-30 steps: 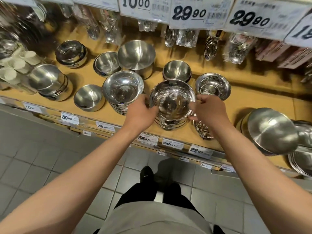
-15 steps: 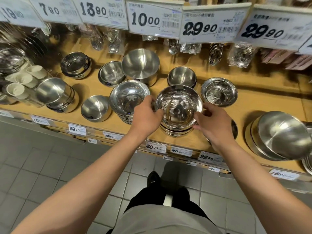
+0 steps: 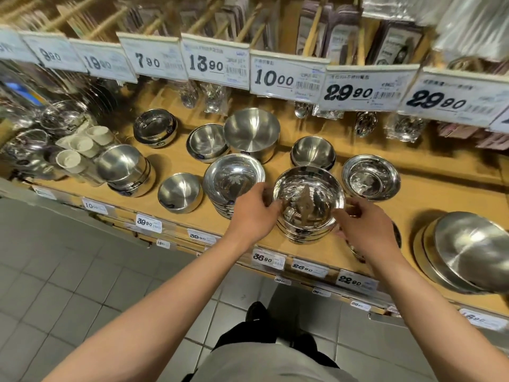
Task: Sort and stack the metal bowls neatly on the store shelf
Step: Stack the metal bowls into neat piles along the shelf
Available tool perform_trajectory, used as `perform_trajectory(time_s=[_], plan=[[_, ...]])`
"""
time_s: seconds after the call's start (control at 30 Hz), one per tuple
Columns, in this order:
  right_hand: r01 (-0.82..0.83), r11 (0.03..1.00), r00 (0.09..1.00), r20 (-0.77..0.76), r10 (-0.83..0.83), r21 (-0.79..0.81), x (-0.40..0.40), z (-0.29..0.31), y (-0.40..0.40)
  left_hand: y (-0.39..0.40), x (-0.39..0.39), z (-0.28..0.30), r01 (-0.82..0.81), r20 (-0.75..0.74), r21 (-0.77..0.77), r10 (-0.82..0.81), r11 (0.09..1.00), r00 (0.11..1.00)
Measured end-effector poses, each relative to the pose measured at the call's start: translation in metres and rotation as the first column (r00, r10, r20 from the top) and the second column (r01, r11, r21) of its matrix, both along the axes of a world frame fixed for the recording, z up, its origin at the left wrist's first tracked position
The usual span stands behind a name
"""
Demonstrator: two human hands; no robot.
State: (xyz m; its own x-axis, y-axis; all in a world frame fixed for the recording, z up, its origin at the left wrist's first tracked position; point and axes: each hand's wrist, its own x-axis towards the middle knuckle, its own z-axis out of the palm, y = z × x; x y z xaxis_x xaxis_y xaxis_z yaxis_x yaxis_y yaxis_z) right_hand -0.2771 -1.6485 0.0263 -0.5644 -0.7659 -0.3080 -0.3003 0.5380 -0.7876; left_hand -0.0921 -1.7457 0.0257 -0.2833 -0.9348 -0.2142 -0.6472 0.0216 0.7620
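A stack of shiny metal bowls (image 3: 308,199) stands near the front of the wooden shelf (image 3: 179,164). My left hand (image 3: 254,213) grips its left side and my right hand (image 3: 363,230) grips its right side, fingers curled on the rims. Just left of it sits a second stack of shiny bowls (image 3: 234,177), touching my left hand. A single shiny bowl (image 3: 370,177) rests to the right, behind my right hand. Another bowl is mostly hidden under my right wrist.
Matte steel bowls (image 3: 180,193) and a large one (image 3: 252,133) sit further back and left. Big tilted bowls (image 3: 468,252) lean at the right. White cups (image 3: 80,150) stand far left. Price tags (image 3: 286,75) hang overhead; the shelf's front edge (image 3: 268,259) carries labels.
The head has tilted up, so the shelf sits lower in view and more of the upper racks shows. Both hands stay on the centre stack, the right hand a little lower on its side.
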Motion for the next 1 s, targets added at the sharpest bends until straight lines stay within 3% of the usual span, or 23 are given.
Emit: perform_trajectory(time_s=[0.17,0.33,0.57,0.77,1.0], plan=[[0.003,0.995,0.999,-0.048,-0.007,-0.1,0.0,0.014,0.01,0.012,0.02,0.011,-0.101,-0.005,-0.035,0.101,0.994,0.995],[-0.09,0.972,0.996,0.008,0.094,-0.218,0.006,0.023,0.029,0.043,0.056,0.017,-0.231,-0.104,0.047,0.235,0.972,0.966],[-0.085,0.989,0.972,0.207,0.11,-0.123,0.002,0.015,0.061,0.085,0.103,0.01,-0.412,-0.178,0.113,0.427,0.904,0.887],[0.019,0.992,0.98,0.199,0.006,-0.125,-0.033,0.011,0.092,0.104,0.085,0.012,-0.439,-0.324,0.126,0.456,0.889,0.829],[0.088,0.988,0.985,0.156,-0.068,-0.123,-0.066,0.006,0.138,0.109,0.045,0.012,-0.343,-0.378,0.139,0.37,0.929,0.849]])
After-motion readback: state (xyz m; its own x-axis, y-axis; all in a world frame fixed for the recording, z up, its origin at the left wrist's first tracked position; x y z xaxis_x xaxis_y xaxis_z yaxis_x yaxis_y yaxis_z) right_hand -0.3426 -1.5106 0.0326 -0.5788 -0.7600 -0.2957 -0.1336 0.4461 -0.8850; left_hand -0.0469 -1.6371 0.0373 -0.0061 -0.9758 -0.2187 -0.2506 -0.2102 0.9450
